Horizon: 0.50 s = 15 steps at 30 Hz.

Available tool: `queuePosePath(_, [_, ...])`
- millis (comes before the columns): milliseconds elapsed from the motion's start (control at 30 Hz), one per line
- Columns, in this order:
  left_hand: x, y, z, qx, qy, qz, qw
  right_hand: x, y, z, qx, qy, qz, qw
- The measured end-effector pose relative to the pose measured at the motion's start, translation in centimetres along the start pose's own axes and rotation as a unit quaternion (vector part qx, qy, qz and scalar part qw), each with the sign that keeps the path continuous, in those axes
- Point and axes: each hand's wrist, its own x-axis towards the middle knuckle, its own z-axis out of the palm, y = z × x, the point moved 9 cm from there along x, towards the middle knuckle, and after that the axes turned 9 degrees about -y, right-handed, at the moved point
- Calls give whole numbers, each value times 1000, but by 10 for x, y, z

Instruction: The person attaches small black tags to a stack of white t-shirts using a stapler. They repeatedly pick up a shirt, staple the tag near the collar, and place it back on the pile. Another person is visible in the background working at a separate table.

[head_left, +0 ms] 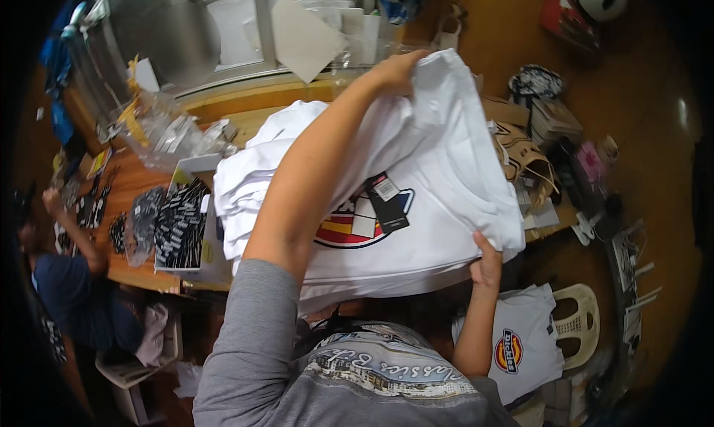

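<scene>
A white T-shirt point(439, 174) with a red, yellow and dark blue chest print lies spread over a stack of white cloth, its collar toward the right. A black hang tag point(387, 204) with a white label rests on the print. Reaching across the shirt, my left hand point(398, 72) grips its far edge, where the fabric is lifted and creased; its fingertips are partly hidden. My right hand point(487, 262) pinches the near right edge below the collar, thumb on top. More folded white shirts point(249, 174) are heaped to the left, under my left forearm.
A box of black tags point(182, 222) and plastic bags point(160, 133) are on the table at left. Another person point(78, 293) sits there. At right, a white printed shirt point(528, 345) hangs over a plastic chair point(579, 327). Beyond the table is a window point(230, 37).
</scene>
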Motion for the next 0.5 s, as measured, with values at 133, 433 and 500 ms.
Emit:
queuePosePath(133, [8,8,32,161,-16,-42,986,-7,-10,15,-30,-39,36,998])
queuePosePath(433, [-53,87,-14,-91,239,58,965,69,-91,148,5,-165,48,985])
queuePosePath(500, [-104,100,-12,-126,184,8,975,88,-106,203,11,-202,37,979])
